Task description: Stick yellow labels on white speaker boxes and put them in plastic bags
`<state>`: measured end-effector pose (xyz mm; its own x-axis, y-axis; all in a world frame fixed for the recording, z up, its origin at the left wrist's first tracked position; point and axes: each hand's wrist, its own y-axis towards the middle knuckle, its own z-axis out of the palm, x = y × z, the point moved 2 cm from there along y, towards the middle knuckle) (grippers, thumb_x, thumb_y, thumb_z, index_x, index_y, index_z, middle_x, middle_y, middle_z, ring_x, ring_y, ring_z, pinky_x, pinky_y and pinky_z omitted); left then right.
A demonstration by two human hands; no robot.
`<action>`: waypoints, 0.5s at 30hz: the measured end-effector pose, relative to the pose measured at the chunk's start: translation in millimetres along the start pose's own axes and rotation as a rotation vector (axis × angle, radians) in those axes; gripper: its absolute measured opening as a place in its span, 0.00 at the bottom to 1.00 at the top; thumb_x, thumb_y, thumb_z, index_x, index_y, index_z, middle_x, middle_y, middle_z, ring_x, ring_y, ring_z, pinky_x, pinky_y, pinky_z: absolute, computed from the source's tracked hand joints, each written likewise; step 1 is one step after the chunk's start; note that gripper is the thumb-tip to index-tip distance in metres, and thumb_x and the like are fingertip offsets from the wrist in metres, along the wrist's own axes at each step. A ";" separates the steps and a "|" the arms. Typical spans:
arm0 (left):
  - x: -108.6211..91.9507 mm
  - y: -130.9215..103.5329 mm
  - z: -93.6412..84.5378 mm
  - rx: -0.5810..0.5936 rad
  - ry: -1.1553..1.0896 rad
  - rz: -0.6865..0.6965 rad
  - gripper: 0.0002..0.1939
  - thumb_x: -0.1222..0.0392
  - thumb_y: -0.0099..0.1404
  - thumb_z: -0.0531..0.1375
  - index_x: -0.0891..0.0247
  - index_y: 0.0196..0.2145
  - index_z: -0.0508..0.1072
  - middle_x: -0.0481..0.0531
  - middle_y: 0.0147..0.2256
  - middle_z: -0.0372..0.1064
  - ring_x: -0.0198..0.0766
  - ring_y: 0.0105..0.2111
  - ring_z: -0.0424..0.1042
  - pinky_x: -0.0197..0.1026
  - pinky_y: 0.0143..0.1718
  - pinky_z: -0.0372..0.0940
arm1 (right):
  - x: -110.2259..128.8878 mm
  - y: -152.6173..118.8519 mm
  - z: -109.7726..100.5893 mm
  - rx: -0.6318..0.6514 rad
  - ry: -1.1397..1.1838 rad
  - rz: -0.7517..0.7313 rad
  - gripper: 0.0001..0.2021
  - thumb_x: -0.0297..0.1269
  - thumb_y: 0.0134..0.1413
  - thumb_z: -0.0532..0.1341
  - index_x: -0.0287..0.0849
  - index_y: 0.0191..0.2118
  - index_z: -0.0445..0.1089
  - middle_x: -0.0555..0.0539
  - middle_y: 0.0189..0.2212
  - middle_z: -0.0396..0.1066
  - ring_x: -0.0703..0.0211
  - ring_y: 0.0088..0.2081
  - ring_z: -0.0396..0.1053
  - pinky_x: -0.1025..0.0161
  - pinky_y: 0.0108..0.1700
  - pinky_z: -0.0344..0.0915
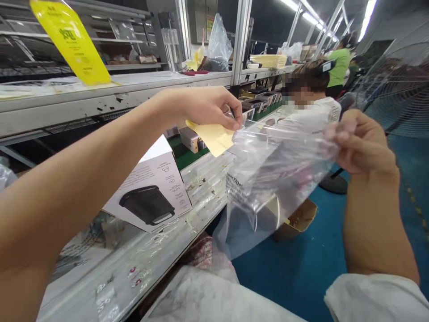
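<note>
A clear plastic bag [268, 183] with printed caution text is stretched between my two hands, its lower end hanging loose. My left hand [214, 107] pinches one upper corner between thumb and fingers. Under that hand's palm sticks out a piece of yellow paper [216, 138]; whether the fingers grip it too is hard to make out. At the opposite corner, my right hand [362, 141] pinches the bag's edge. Below my left forearm a white product box [154, 188], printed with a black appliance picture, rests tilted on the worktop [201, 188].
A yellow printed sheet [75, 44] hangs at upper left beside a shelf [134, 85]. Several boxes [189, 138] line a green conveyor [187, 158]. A seated person [311, 116] works ahead, near a large fan [398, 89]. An open carton [298, 219] stands on the blue floor.
</note>
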<state>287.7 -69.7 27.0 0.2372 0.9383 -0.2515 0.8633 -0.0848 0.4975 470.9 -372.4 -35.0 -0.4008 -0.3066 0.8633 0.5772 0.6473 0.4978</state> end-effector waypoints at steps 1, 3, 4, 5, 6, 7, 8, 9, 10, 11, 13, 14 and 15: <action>-5.8 -2.1 -4.9 0.010 0.000 0.024 0.10 0.50 0.63 0.68 0.58 0.34 0.85 0.52 0.33 0.77 0.45 0.38 0.77 0.48 0.46 0.70 | 7.5 -10.3 10.3 0.076 -0.004 -0.010 0.24 0.47 0.34 0.84 0.46 0.23 0.69 0.50 0.23 0.75 0.61 0.19 0.70 0.63 0.20 0.62; -19.5 -5.8 -12.1 0.035 0.022 0.067 0.08 0.53 0.64 0.68 0.57 0.35 0.85 0.53 0.39 0.77 0.46 0.41 0.77 0.50 0.50 0.69 | 20.7 -33.9 39.8 0.210 -0.039 -0.030 0.20 0.42 0.45 0.81 0.45 0.23 0.68 0.50 0.20 0.74 0.61 0.16 0.68 0.64 0.18 0.63; -26.2 -8.0 -14.8 0.001 0.046 0.082 0.07 0.54 0.64 0.68 0.56 0.35 0.86 0.53 0.41 0.77 0.46 0.42 0.77 0.50 0.52 0.68 | 26.4 -45.7 57.9 0.285 -0.055 -0.056 0.19 0.39 0.49 0.79 0.45 0.23 0.68 0.49 0.22 0.75 0.61 0.17 0.70 0.65 0.19 0.65; -32.1 -11.0 -16.3 -0.046 0.077 0.092 0.06 0.54 0.64 0.68 0.55 0.35 0.86 0.53 0.44 0.77 0.46 0.42 0.77 0.51 0.53 0.68 | 31.4 -56.5 76.9 0.385 -0.066 -0.097 0.18 0.37 0.52 0.78 0.45 0.24 0.68 0.49 0.24 0.77 0.60 0.20 0.72 0.65 0.21 0.68; -37.0 -14.8 -16.7 -0.081 0.109 0.100 0.06 0.55 0.65 0.67 0.54 0.36 0.86 0.53 0.45 0.77 0.46 0.43 0.78 0.51 0.54 0.67 | 35.5 -65.8 95.6 0.512 -0.073 -0.152 0.16 0.38 0.54 0.77 0.45 0.26 0.70 0.47 0.27 0.79 0.58 0.23 0.75 0.64 0.24 0.71; -41.0 -19.4 -16.0 -0.092 0.134 0.110 0.07 0.56 0.66 0.67 0.54 0.38 0.87 0.53 0.45 0.77 0.45 0.42 0.78 0.50 0.53 0.67 | 38.6 -73.0 112.5 0.650 -0.076 -0.215 0.12 0.40 0.56 0.76 0.46 0.29 0.74 0.45 0.33 0.81 0.56 0.28 0.78 0.62 0.29 0.75; -44.0 -24.8 -14.9 -0.079 0.146 0.122 0.08 0.56 0.68 0.66 0.53 0.39 0.87 0.53 0.43 0.78 0.45 0.41 0.78 0.49 0.51 0.68 | 40.9 -77.2 126.3 0.762 -0.068 -0.289 0.08 0.44 0.60 0.73 0.47 0.35 0.78 0.43 0.39 0.83 0.53 0.33 0.81 0.60 0.35 0.78; -46.5 -30.8 -14.1 -0.051 0.142 0.134 0.09 0.56 0.69 0.65 0.53 0.41 0.87 0.53 0.42 0.79 0.44 0.40 0.78 0.48 0.50 0.68 | 42.4 -77.6 136.3 0.798 -0.048 -0.367 0.10 0.48 0.66 0.67 0.49 0.43 0.81 0.41 0.45 0.83 0.50 0.37 0.82 0.56 0.40 0.80; -48.5 -37.3 -13.9 -0.019 0.121 0.142 0.10 0.57 0.71 0.63 0.54 0.42 0.87 0.53 0.40 0.80 0.42 0.39 0.78 0.46 0.48 0.69 | 42.9 -73.7 142.3 0.720 -0.030 -0.441 0.14 0.49 0.72 0.61 0.52 0.51 0.81 0.41 0.48 0.82 0.48 0.40 0.82 0.52 0.45 0.81; -50.3 -44.2 -14.8 0.010 0.088 0.143 0.11 0.57 0.72 0.62 0.55 0.43 0.87 0.53 0.39 0.81 0.41 0.38 0.79 0.44 0.47 0.69 | 42.5 -66.5 145.0 0.550 -0.029 -0.520 0.16 0.46 0.74 0.57 0.56 0.57 0.79 0.43 0.50 0.81 0.47 0.42 0.82 0.49 0.48 0.81; -53.2 -58.3 -19.7 0.031 -0.003 0.110 0.12 0.58 0.74 0.61 0.57 0.44 0.86 0.52 0.39 0.83 0.39 0.38 0.80 0.41 0.45 0.70 | 38.5 -48.2 147.3 0.164 -0.135 -0.677 0.19 0.39 0.69 0.62 0.63 0.62 0.74 0.46 0.54 0.79 0.44 0.50 0.80 0.43 0.56 0.78; -54.3 -65.1 -23.1 0.031 -0.055 0.080 0.12 0.57 0.74 0.61 0.58 0.44 0.86 0.52 0.40 0.84 0.38 0.38 0.80 0.39 0.44 0.71 | 35.4 -38.9 150.4 0.053 -0.243 -0.755 0.24 0.35 0.64 0.67 0.65 0.62 0.73 0.46 0.56 0.77 0.41 0.56 0.77 0.39 0.61 0.74; -55.0 -71.7 -26.4 0.035 -0.109 0.049 0.12 0.57 0.74 0.61 0.59 0.44 0.85 0.52 0.41 0.84 0.38 0.39 0.81 0.38 0.44 0.71 | 31.9 -29.9 155.4 0.015 -0.367 -0.835 0.28 0.32 0.59 0.70 0.65 0.62 0.72 0.47 0.58 0.76 0.39 0.60 0.74 0.36 0.65 0.70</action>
<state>201.0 -106.4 27.1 0.3251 0.8909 -0.3173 0.8639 -0.1432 0.4829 330.3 -293.1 -35.2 -0.8871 -0.4395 0.1410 -0.0105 0.3245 0.9458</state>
